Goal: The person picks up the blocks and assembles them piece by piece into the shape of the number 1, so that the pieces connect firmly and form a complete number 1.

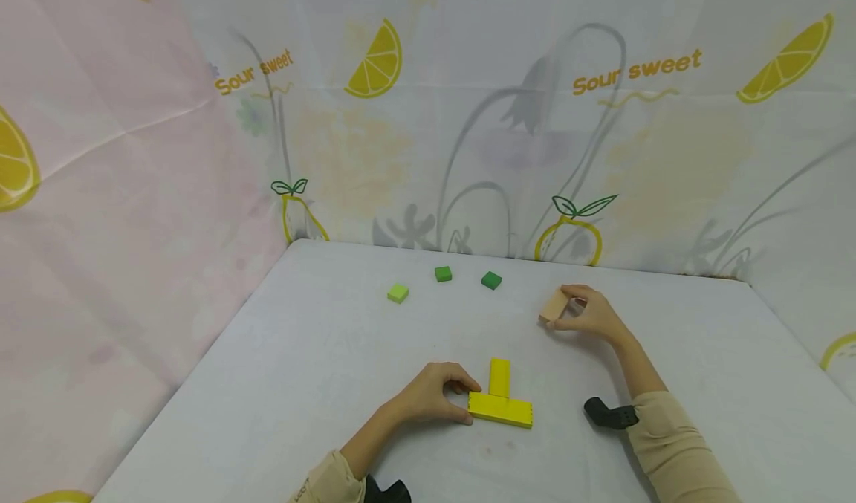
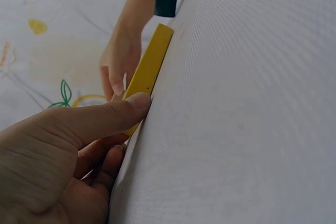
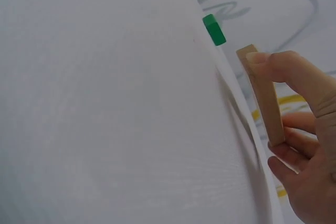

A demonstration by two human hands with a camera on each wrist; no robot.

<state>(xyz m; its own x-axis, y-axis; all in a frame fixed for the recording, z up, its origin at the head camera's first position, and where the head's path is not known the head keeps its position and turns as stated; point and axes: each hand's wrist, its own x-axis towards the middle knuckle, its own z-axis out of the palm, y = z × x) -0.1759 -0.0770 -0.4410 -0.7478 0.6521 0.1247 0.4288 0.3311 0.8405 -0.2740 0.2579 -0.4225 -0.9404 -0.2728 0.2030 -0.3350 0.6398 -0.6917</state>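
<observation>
A lemon-printed cloth (image 1: 468, 13) stands at twelve o'clock behind a white table (image 1: 301, 354). Toward six o'clock, the person's left hand (image 1: 428, 393) pinches the left end of a long yellow block (image 1: 500, 410), thumb on its near side and fingers on the far side, parted just by its width; the block extends toward three o'clock from the fingertips. The right hand (image 1: 595, 317), toward two o'clock from that block, holds a wooden block (image 1: 555, 306) by its two ends between thumb and fingers, the wood lying between nine and ten o'clock of the palm; whether it touches the table cannot be told. A shorter yellow block (image 1: 499, 377) meets the long one's far side, forming a T. Three small green blocks (image 1: 491, 281) sit apart, between ten and twelve o'clock of the T.
</observation>
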